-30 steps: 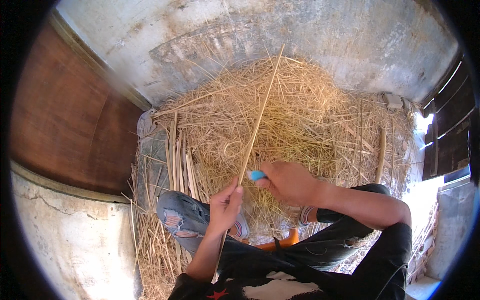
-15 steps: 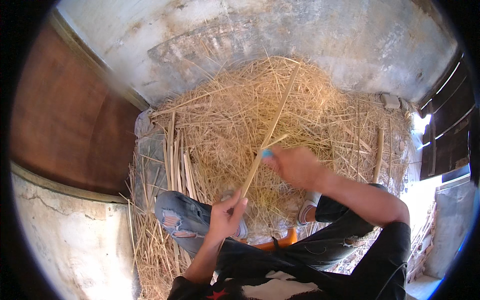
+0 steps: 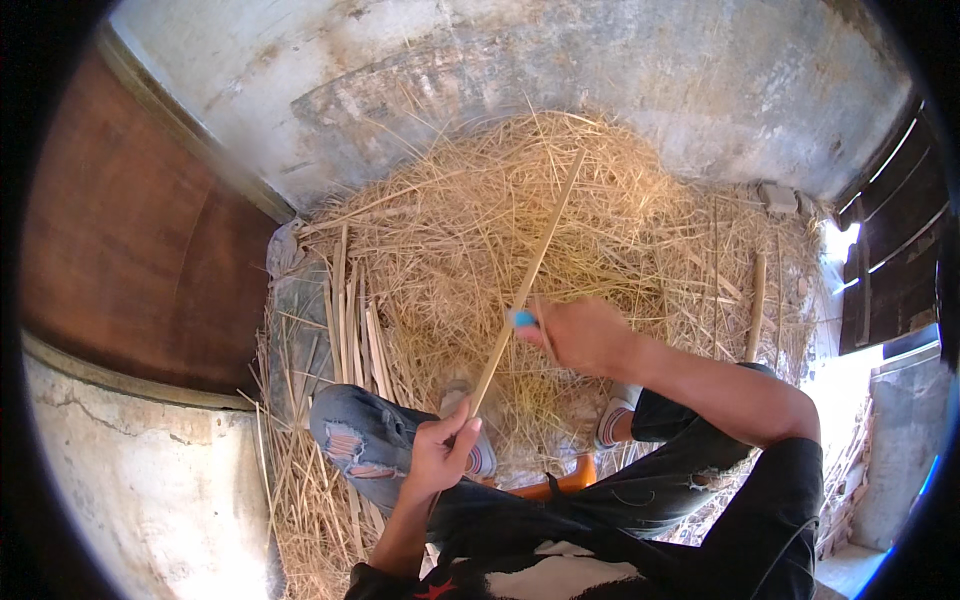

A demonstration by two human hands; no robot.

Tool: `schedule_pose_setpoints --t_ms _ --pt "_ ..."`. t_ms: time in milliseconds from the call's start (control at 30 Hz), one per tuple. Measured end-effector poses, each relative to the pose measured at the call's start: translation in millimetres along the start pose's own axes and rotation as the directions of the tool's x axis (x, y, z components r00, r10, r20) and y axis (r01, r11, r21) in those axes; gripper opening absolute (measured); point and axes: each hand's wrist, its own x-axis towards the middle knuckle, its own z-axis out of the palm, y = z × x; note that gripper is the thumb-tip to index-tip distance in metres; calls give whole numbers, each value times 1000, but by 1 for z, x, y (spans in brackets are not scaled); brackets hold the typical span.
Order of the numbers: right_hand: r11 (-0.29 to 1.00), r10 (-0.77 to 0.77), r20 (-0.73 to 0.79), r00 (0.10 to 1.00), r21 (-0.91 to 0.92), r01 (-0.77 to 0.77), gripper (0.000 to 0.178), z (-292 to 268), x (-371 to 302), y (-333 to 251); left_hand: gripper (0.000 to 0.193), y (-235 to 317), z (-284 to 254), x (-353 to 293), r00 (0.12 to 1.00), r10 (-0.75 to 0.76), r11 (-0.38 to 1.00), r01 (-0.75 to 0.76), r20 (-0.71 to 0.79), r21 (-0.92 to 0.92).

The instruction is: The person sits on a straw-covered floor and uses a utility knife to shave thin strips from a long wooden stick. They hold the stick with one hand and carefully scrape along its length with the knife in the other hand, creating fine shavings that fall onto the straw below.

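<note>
Stick: long bamboo strip [image 3: 530, 275], running from 6 toward 1 o'clock over the straw pile [image 3: 620, 210].
Left hand [image 3: 440, 455]: clamped on its lower end.
Right hand [image 3: 585, 335]: closed around a blue-handled knife [image 3: 522, 318], now higher up the strip than a second ago, so the cut is advancing.

Rough rural shed: straw heap [image 3: 560, 230], bare concrete wall [image 3: 560, 70], split canes [image 3: 350, 330].

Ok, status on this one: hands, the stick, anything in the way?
Left hand gripping bamboo strip low. Right hand with blue-handled tool against it midway. Straw pile beyond; nothing blocking.
</note>
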Motion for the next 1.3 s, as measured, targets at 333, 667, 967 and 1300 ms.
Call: schedule_pose_setpoints --t_ms 333,667,967,1300 --pt "938 309 -792 526 163 -306 57 -91 34 214 40 -8 -27 -29 993 81 996 -78 92 -34" --pt "820 240 -354 904 572 6 44 -45 -1 53 45 11 10 12 969 -129 836 221 212 -502" --pt "785 128 -383 915 603 142 37 -14 15 38 50 29 42 30 967 -33 867 153 251 -474" --pt "993 -55 -230 972 93 78 47 -6 -25 11 49 30 49 34 934 -237 677 355 266 -645"
